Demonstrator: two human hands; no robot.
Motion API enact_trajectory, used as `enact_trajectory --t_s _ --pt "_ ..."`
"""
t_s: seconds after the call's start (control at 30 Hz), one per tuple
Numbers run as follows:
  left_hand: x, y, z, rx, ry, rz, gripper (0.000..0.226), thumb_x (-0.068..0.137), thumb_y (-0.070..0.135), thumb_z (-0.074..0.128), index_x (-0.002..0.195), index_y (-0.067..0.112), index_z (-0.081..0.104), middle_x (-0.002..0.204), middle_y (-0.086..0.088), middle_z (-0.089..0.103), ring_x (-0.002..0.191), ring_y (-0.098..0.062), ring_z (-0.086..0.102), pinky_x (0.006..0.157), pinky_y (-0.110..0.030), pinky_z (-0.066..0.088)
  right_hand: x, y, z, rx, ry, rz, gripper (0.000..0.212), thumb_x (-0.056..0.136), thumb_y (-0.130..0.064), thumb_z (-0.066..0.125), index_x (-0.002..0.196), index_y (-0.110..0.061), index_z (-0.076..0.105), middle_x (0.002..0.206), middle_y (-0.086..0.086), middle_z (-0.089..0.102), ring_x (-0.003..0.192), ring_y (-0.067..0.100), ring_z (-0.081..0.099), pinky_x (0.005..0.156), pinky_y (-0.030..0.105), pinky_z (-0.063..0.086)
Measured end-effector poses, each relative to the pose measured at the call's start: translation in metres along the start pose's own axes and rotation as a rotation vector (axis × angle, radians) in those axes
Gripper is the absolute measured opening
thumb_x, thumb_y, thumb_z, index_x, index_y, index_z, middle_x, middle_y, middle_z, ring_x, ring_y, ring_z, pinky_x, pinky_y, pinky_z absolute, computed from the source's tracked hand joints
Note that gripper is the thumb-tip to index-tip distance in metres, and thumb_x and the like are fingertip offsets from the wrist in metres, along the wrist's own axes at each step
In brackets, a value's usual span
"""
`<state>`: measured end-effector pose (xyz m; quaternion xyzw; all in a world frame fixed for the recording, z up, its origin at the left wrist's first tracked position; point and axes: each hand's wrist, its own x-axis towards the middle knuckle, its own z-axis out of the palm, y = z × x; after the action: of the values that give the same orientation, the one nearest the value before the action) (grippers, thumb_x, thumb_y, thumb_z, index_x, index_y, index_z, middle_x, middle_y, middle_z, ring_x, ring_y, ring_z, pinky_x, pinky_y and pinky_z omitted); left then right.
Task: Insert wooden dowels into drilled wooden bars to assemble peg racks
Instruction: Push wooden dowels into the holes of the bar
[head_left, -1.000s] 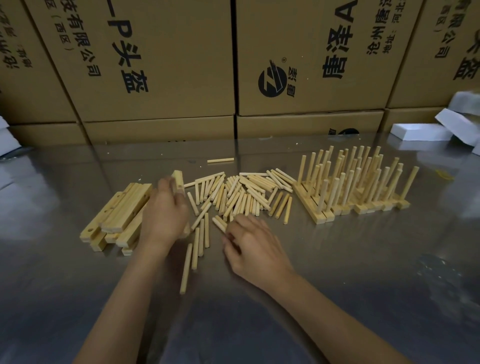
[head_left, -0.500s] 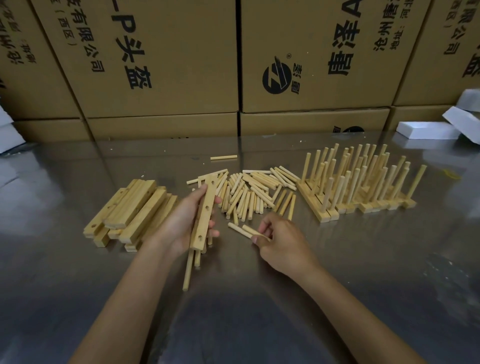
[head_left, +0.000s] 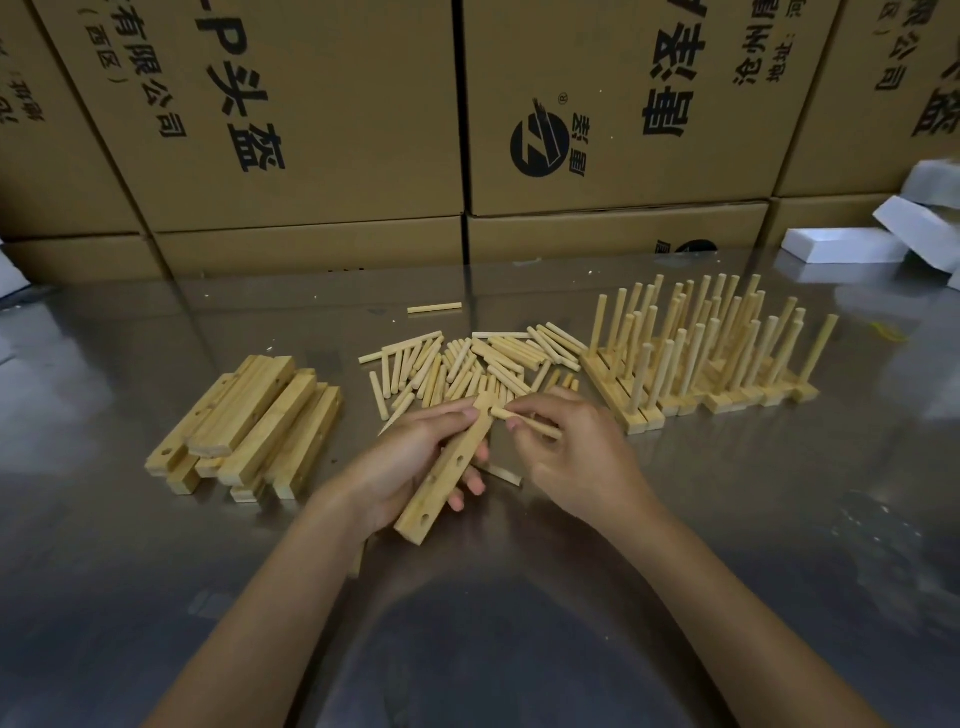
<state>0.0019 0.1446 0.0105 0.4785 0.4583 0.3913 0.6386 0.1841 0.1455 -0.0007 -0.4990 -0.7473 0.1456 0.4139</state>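
Observation:
My left hand (head_left: 410, 467) grips a drilled wooden bar (head_left: 447, 478) at a slant above the steel table, its holes facing up. My right hand (head_left: 576, 457) pinches a dowel (head_left: 524, 422) whose left tip is at the bar's far end, close to my left thumb. A heap of loose dowels (head_left: 467, 364) lies just beyond both hands. To the left sits a stack of drilled bars (head_left: 249, 426) without pegs. On the right stand several finished peg racks (head_left: 701, 358) with upright dowels.
Cardboard cartons (head_left: 337, 119) form a wall along the table's far edge. White foam blocks (head_left: 852, 244) lie at the back right. One stray dowel (head_left: 434, 308) lies alone behind the heap, another dowel (head_left: 501, 474) under my hands. The steel table (head_left: 727, 545) is bare toward me.
My left hand has lifted the bar from the dowel heap and drawn it nearer. My right hand picked a dowel off the table and brought it up to the bar's far end.

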Motion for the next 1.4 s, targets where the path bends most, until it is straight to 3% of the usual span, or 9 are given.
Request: enact_trajectory --t_s 0.27,0.47,0.63,0.77,0.9,1.07,1.2,1.3,1.4 --pt "0.004 -0.013 0.013 0.068 0.048 0.021 0.037 0.104 0.026 0.050 0.134 0.004 0.055 0.069 -0.011 0.061 0.045 -0.020 0.056 0.039 -0.028 0.048 0.001 0.005 -0.009 -0.063 -0.096 -0.022 0.021 0.093 -0.023 0.063 0.110 -0.017 0.074 0.101 -0.008 0.066 0.096 0.011 0.061 0.083 0.038 0.053" --pt "0.004 -0.014 0.013 0.140 0.019 0.054 0.037 0.105 0.028 0.048 0.141 0.019 0.054 0.071 -0.009 0.061 0.043 -0.017 0.053 0.039 -0.025 0.046 0.001 0.005 -0.008 -0.079 -0.093 -0.056 0.017 0.092 -0.022 0.063 0.104 -0.017 0.074 0.096 -0.009 0.068 0.089 0.010 0.061 0.076 0.030 0.051" --pt "0.006 -0.016 0.011 0.150 0.024 0.059 0.039 0.104 0.028 0.049 0.144 0.024 0.052 0.072 -0.007 0.062 0.046 -0.016 0.050 0.037 -0.023 0.042 0.000 0.010 -0.005 0.022 -0.090 0.083 0.008 0.091 -0.024 0.066 0.090 -0.026 0.074 0.074 -0.017 0.064 0.071 0.001 0.056 0.062 0.027 0.045" --pt "0.007 -0.017 0.009 0.171 0.023 0.053 0.039 0.104 0.030 0.049 0.143 0.025 0.052 0.072 -0.007 0.063 0.047 -0.016 0.050 0.037 -0.024 0.041 -0.001 0.009 -0.001 0.163 -0.064 0.169 0.010 0.090 -0.019 0.068 0.086 -0.023 0.076 0.080 -0.012 0.071 0.081 0.001 0.062 0.073 0.023 0.049" --pt "0.006 -0.014 0.007 0.162 0.020 0.062 0.039 0.104 0.031 0.050 0.142 0.028 0.053 0.073 -0.007 0.062 0.049 -0.016 0.051 0.040 -0.026 0.044 -0.001 0.007 0.001 0.278 -0.058 0.222 0.014 0.091 -0.019 0.068 0.081 -0.027 0.074 0.072 -0.014 0.068 0.073 -0.005 0.060 0.065 0.013 0.043" --pt "0.007 -0.007 0.007 0.120 0.066 0.099 0.038 0.101 0.032 0.055 0.139 0.028 0.058 0.074 -0.009 0.063 0.052 -0.016 0.054 0.047 -0.031 0.052 0.004 0.000 -0.008 0.390 -0.092 0.278 0.007 0.090 -0.026 0.071 0.096 -0.029 0.073 0.073 -0.011 0.069 0.066 0.003 0.062 0.065 0.024 0.048" --pt "0.006 0.001 -0.005 0.059 0.250 0.093 0.034 0.104 0.029 0.050 0.135 0.018 0.058 0.069 -0.006 0.066 0.051 -0.014 0.055 0.041 -0.027 0.046 0.010 0.001 -0.017 0.658 -0.158 0.459 0.034 0.084 -0.021 0.078 0.114 -0.025 0.061 0.079 -0.001 0.072 0.058 0.012 0.065 0.053 0.029 0.053" --pt "0.003 0.007 -0.022 -0.013 0.417 0.096 0.029 0.104 0.032 0.049 0.124 0.017 0.063 0.067 -0.001 0.068 0.049 -0.011 0.055 0.039 -0.023 0.044 0.006 0.006 -0.007 0.411 -0.152 0.419 0.030 0.085 -0.031 0.076 0.111 -0.025 0.062 0.087 -0.007 0.069 0.077 0.009 0.066 0.068 0.024 0.050" --pt "0.003 0.009 -0.029 -0.037 0.513 0.084 0.024 0.103 0.035 0.049 0.113 0.020 0.065 0.065 0.001 0.069 0.049 -0.010 0.055 0.041 -0.022 0.045 -0.007 0.005 0.014 0.040 -0.240 0.138 0.038 0.085 -0.043 0.073 0.119 -0.028 0.068 0.108 -0.010 0.060 0.106 0.008 0.052 0.087 0.025 0.044"
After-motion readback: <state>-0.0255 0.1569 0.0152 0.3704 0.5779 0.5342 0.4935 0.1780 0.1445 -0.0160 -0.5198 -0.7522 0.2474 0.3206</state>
